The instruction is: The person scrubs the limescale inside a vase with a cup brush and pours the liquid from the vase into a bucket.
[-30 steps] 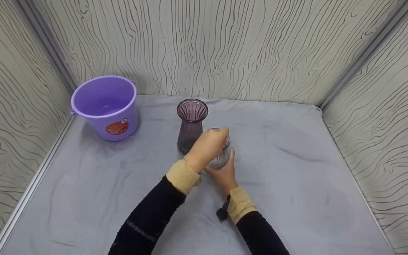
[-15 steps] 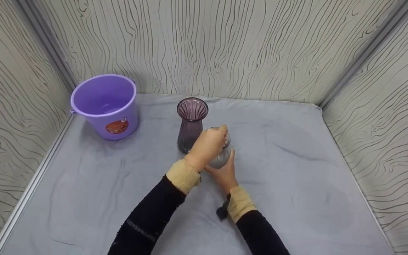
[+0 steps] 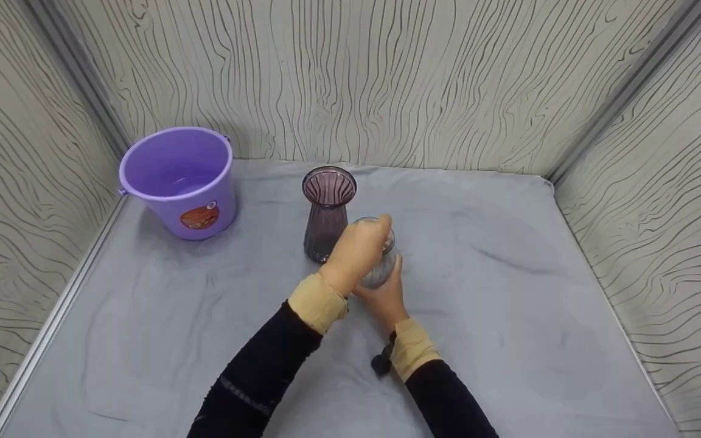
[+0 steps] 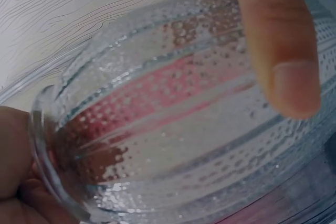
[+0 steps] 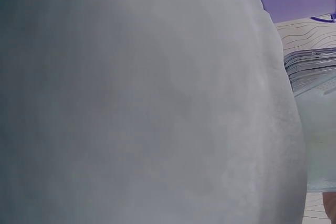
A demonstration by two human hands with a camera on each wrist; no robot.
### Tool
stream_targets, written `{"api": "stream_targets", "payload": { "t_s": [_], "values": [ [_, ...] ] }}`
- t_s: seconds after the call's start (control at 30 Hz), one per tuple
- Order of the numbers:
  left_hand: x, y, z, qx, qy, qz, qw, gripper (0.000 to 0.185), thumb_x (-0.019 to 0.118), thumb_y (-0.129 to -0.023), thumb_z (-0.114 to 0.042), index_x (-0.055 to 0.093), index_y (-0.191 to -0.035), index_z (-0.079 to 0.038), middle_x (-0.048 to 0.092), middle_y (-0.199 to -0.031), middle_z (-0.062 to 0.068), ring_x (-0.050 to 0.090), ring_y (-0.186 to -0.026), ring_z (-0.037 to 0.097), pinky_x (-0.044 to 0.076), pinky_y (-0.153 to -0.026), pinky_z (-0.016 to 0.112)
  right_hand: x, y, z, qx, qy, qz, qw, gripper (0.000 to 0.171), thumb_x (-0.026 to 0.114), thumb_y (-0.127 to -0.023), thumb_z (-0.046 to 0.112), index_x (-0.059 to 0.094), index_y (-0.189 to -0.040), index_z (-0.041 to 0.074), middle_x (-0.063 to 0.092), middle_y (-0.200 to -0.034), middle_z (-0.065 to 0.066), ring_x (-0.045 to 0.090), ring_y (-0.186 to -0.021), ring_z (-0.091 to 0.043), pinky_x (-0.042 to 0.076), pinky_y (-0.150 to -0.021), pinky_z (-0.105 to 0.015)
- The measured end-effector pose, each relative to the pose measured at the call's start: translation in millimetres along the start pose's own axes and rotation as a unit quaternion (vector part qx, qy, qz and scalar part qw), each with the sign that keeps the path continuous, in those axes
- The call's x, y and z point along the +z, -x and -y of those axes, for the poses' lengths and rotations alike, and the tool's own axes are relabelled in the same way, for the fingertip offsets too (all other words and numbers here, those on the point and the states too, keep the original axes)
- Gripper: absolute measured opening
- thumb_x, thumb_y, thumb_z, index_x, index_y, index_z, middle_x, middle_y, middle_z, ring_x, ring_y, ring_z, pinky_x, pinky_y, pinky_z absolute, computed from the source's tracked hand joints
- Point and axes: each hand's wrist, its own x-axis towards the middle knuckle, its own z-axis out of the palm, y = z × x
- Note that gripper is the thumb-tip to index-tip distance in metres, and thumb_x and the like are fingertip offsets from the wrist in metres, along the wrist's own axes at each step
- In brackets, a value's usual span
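Note:
Fingers of my right hand [image 3: 387,299] wrap the lower body of a clear ribbed glass vase [image 3: 378,277] and grip it. My left hand [image 3: 353,252] is curled into a fist over the vase's mouth. Through the dotted glass in the left wrist view, a long pink thing [image 4: 163,93] runs inward from that hand; I cannot tell its kind. A thumb [image 4: 294,87] presses the outside of the glass there. Just behind and left of the clear vase, a purple glass vase [image 3: 326,228] with a flared rim stands upright.
A purple bucket [image 3: 226,201] with a red label stands at the back left. Grey cloth [image 3: 496,316] covers the table, and wood-grain panels [image 3: 387,79] enclose it at the back and sides. Both wrists wear tan bands [image 3: 317,302] over dark sleeves.
The head view has shifted slightly. Both hands stay in nearly the same place at the clear vase; a small red spot beside the left fist a second ago no longer shows.

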Motion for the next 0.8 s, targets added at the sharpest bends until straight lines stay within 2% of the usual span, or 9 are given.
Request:
{"api": "stream_targets", "payload": {
  "t_s": [0.2, 0.43, 0.6, 0.8],
  "values": [
    [1.0, 0.5, -2.2, -0.005, -0.011, -0.002, 0.9999, 0.013, 0.062, -0.091, 0.007, 0.062, -0.102, -0.001, 0.071, -0.081, 0.013, 0.073, -0.076, 0.030, 0.059, -0.064, 0.040, 0.6, -0.2, 2.5, 0.005, 0.000, 0.002, 1.000, 0.133, 0.093, -0.068, 0.031, 0.001, -0.158, -0.002, 0.017, -0.163, -0.027, 0.019, -0.151, -0.041, 0.019, -0.120, -0.057],
    [3.6, 0.7, 1.6, 0.007, 0.025, -0.025, 0.9994, 0.003, 0.061, -0.098, 0.000, 0.059, -0.095, -0.002, 0.069, -0.078, 0.013, 0.072, -0.076, 0.029, 0.059, -0.064, 0.039, -1.3, -0.5, 3.5, 0.005, 0.000, 0.000, 1.000, 0.135, 0.094, -0.067, 0.038, 0.003, -0.158, -0.003, 0.018, -0.163, -0.027, 0.019, -0.151, -0.039, 0.018, -0.120, -0.057],
    [2.4, -0.1, 3.1, 0.007, 0.038, -0.012, 0.9992, 0.009, 0.059, -0.100, -0.004, 0.056, -0.092, -0.003, 0.067, -0.078, 0.012, 0.071, -0.076, 0.029, 0.058, -0.064, 0.039, -1.9, 0.1, 1.9, 0.005, 0.003, -0.006, 1.000, 0.141, 0.095, -0.064, 0.044, 0.003, -0.157, -0.007, 0.016, -0.162, -0.031, 0.018, -0.151, -0.042, 0.018, -0.120, -0.059],
    [1.4, 0.6, 3.3, 0.006, 0.022, -0.012, 0.9997, 0.010, 0.059, -0.102, -0.008, 0.055, -0.094, -0.002, 0.066, -0.077, 0.013, 0.071, -0.074, 0.031, 0.058, -0.061, 0.040, -0.7, 0.6, 0.3, 0.011, -0.005, -0.006, 1.000, 0.145, 0.095, -0.060, 0.049, 0.003, -0.157, -0.006, 0.016, -0.163, -0.030, 0.016, -0.151, -0.041, 0.015, -0.121, -0.058]
  ]
}}
